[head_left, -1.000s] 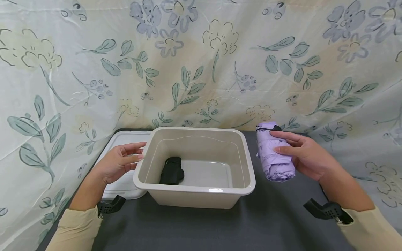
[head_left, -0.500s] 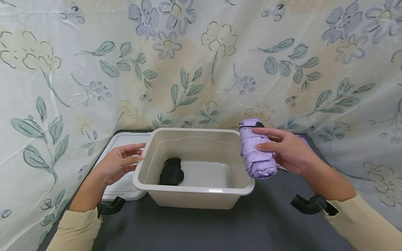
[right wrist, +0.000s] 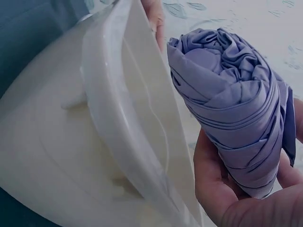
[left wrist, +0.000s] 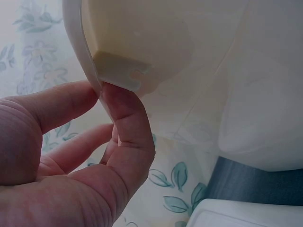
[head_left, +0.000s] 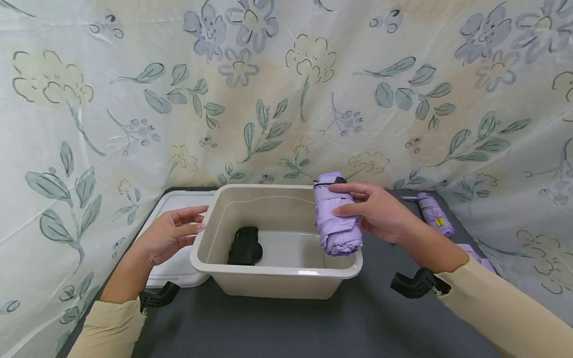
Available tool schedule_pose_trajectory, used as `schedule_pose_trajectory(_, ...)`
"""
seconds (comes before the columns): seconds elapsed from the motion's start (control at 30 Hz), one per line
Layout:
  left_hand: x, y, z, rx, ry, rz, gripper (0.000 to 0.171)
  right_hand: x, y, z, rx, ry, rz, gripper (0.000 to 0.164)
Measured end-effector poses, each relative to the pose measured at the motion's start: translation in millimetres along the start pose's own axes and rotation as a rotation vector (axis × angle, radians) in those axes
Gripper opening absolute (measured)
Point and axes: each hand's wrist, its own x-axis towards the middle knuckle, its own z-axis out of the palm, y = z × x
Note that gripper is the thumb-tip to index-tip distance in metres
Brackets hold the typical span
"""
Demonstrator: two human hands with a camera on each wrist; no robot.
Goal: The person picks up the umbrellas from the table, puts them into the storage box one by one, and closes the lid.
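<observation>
A folded lavender umbrella [head_left: 335, 219], rolled up with a dark strap near its top, is gripped by my right hand [head_left: 376, 211] above the right part of a beige plastic bin [head_left: 286, 271]. Its bunched cloth end [right wrist: 222, 71] faces the camera in the right wrist view. My left hand [head_left: 172, 233] pinches the bin's left rim, thumb and a bent finger meeting on it; the pinched rim [left wrist: 85, 52] shows in the left wrist view. Inside the bin, at the left, lies a black object [head_left: 244, 246] whose kind I cannot tell.
A white lid [head_left: 172, 276] lies left of the bin, partly under its edge. At the right of the dark table [head_left: 277, 328] are another lavender umbrella [head_left: 433, 214] with a yellow label and a lavender item [head_left: 479, 256] half hidden by my right sleeve. A floral curtain stands behind.
My right hand has carried the lavender umbrella leftward, from beside the bin to over its right part. The lavender things at the right have come into view. My left hand stays at the rim.
</observation>
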Motion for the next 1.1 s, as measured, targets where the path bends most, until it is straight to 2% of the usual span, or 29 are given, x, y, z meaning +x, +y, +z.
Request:
schedule_pose_trajectory(0.23,-1.9,1.3,0.7,0.026,0.015,-0.008,0.061,14.8,2.0,19.7,0.004,-0.031,0.026,0.064)
schedule_pose_trajectory(0.57,-2.4,0.1,2.0,0.017,0.004,-0.003,0.062,34.6,-0.1,47.4,0.002,-0.039,0.095,0.062)
schedule_pose_trajectory(0.77,-1.9,-0.8,1.1,0.028,0.000,0.005,0.060,50.1,-1.7,58.5,-0.047,-0.047,0.128,0.057)
schedule_pose_trajectory(1.1,-2.4,-0.6,1.9,0.028,0.005,-0.005,0.060,68.3,-0.7,76.7,-0.142,-0.109,0.210,0.050)
